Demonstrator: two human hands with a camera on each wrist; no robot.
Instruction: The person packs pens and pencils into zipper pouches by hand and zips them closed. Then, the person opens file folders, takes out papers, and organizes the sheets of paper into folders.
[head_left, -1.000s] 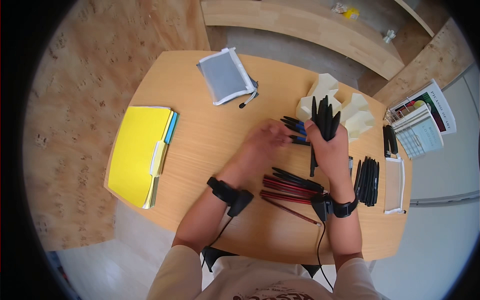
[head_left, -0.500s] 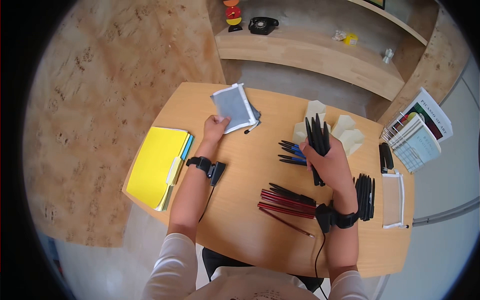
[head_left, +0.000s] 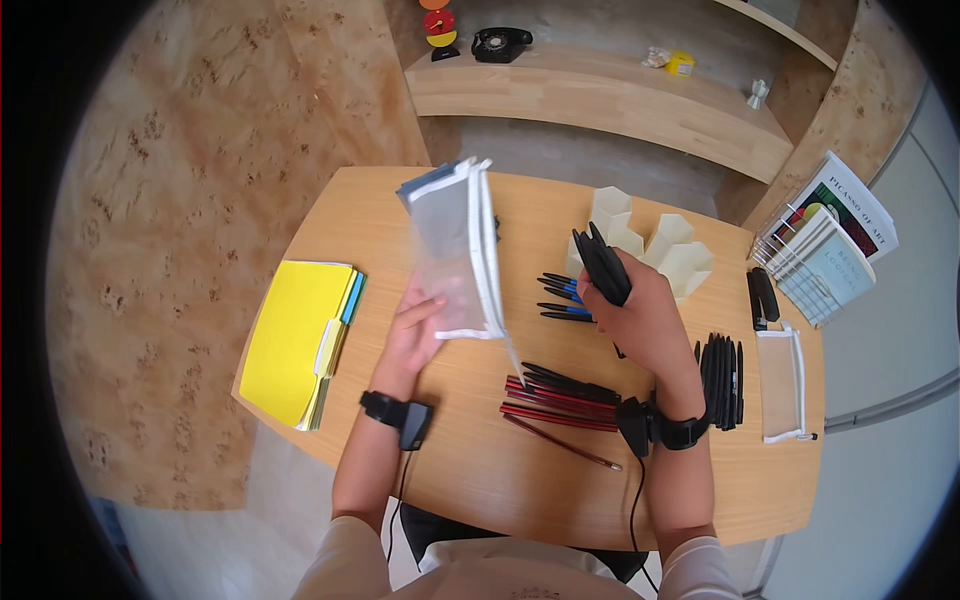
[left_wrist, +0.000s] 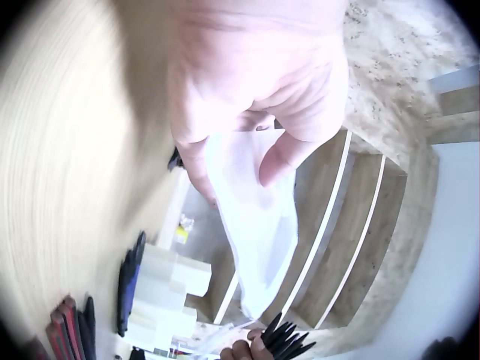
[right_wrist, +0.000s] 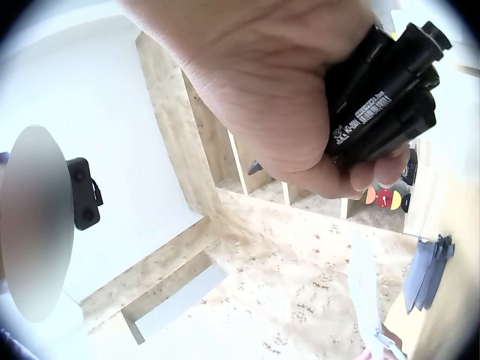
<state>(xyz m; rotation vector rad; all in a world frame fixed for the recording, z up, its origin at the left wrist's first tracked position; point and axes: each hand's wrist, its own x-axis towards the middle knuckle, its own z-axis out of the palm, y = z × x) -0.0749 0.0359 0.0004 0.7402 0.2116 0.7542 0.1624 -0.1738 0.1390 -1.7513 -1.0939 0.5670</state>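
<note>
"So, where do we have the clear zip pouch [head_left: 450,250]?"

"Off the bench [head_left: 480,450], in our left hand [head_left: 408,332], thumb and fingers pinching it near its lower left corner; it lies to the left of our right hand [head_left: 648,315], whose fingers are wrapped round a bundle of black markers [head_left: 606,270]."

"Which relation do we judge matters most?"

"The zip edge [head_left: 487,250] against that bundle; the pouch's long axis runs away from us, its zip edge faces right, and the markers slant far-left towards it; they stand apart, and we cannot tell whether the zip is undone."

"And what differs from half a second ago?"

"The pouch lay on the bench then, our left hand at its near edge; now it is lifted clear of the dark blue pouch [right_wrist: 424,276]; our right hand keeps its bundle."
</note>
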